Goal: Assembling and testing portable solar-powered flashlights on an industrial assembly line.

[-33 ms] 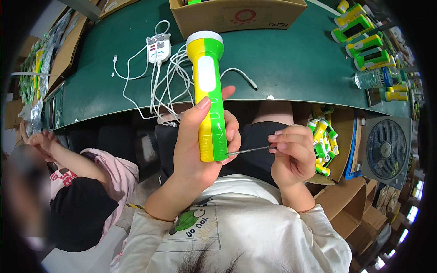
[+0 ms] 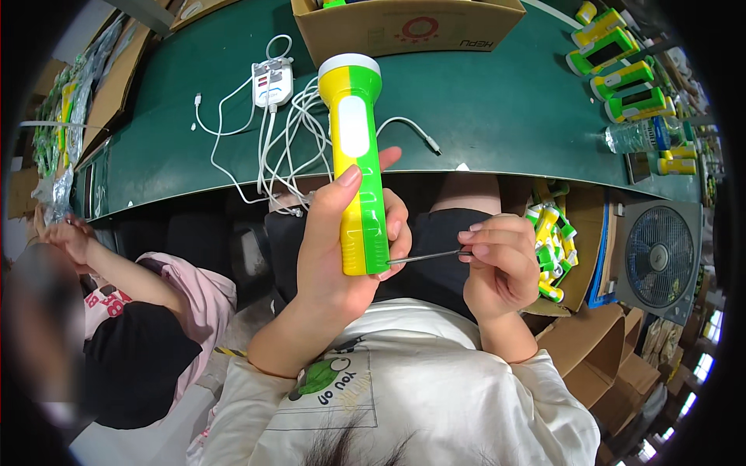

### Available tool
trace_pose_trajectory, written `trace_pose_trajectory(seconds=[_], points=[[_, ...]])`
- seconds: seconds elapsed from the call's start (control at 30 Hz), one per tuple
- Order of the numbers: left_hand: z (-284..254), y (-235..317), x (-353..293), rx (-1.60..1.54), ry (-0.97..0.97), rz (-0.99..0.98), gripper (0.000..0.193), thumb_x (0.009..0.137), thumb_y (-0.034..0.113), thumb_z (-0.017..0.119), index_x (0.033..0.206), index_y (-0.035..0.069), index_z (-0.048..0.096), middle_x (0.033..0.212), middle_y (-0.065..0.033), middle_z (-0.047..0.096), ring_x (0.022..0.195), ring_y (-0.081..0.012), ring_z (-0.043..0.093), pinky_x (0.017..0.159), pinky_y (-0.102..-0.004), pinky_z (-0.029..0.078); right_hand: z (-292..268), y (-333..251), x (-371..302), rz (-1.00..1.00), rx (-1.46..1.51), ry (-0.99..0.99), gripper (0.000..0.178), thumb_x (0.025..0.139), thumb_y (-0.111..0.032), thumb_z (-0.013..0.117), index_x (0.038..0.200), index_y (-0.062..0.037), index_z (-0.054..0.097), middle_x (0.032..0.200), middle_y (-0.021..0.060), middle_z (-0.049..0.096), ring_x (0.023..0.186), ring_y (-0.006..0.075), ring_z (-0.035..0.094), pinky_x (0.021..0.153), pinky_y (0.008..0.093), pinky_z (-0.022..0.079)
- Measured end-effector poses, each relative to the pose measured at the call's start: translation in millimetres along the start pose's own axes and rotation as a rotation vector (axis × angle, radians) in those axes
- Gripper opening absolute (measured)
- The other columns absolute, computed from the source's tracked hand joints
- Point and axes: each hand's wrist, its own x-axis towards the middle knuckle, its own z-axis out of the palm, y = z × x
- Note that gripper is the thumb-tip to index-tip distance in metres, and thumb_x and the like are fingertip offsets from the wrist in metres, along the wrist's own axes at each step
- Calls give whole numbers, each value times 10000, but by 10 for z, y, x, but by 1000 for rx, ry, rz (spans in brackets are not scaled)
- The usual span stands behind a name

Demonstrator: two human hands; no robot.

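Bench (image 2: pixel 497 116): green, stretching across in front of me.
Left hand (image 2: pixel 330 248): raised, thumb along the front, fingers wrapped around the flashlight (image 2: pixel 369 175).
Right hand (image 2: pixel 505 268): raised, apart from my left, fingertips pinching the thin rod (image 2: pixel 431 256).
Flashlight: in my left grip, white-rimmed end away from me.
Thin rod: between my hands, tip at the flashlight's base.

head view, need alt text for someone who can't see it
A person's left hand holds a yellow and green flashlight, wide end up in the picture; the right hand holds a thin metal rod to the flashlight's lower end. Beyond, a green table bears white cables and a cardboard box.
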Motion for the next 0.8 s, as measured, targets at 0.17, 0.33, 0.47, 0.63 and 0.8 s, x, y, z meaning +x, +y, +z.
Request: trace_pose_trajectory(seconds=[0.17, 0.33, 0.47, 0.63, 0.8], points=[[34, -81, -13, 144, 110, 100, 611, 896, 431, 428, 1285, -38, 400, 635, -45, 451, 461, -126, 421, 409, -248, 346, -13, -81, 72, -106, -61, -97, 275, 592, 86, 697, 818, -36, 601, 772, 78, 652, 706, 241, 604, 636, 294, 477], [16, -126, 9, 344, 26, 320, 662, 886, 406, 495, 1301, -85, 337, 616, -59, 468, 467, -127, 457, 415, -226, 365, -45, -49, 58, 266, 235, -119, 167, 650, 52, 713, 776, -14, 625, 746, 80, 663, 676, 209, 597, 622, 285, 465], [10, -157, 27, 432, -22, 413, 701, 877, 399, 537, 1304, -108, 310, 612, -65, 480, 456, -123, 467, 405, -216, 375, -107, 4, 67, 362, 350, -121, 145, 684, 37, 721, 801, 3, 641, 742, 88, 665, 665, 194, 590, 622, 292, 458], [-68, -172, 38, 584, -44, 547, 710, 869, 400, 558, 1291, -120, 319, 618, -70, 491, 438, -119, 464, 386, -214, 377, -135, -163, 210, 1062, 624, -253, 116, 792, 0, 692, 880, 10, 617, 746, 70, 663, 708, 116, 637, 586, 176, 470], [-35, -27, 38, 333, 63, 298, 640, 893, 413, 459, 1276, -91, 367, 620, -61, 463, 448, -119, 430, 399, -236, 347, -103, -203, 143, 1285, 799, -287, 230, 820, -22, 668, 1031, 39, 599, 892, 116, 664, 722, 133, 645, 632, 226, 508]])
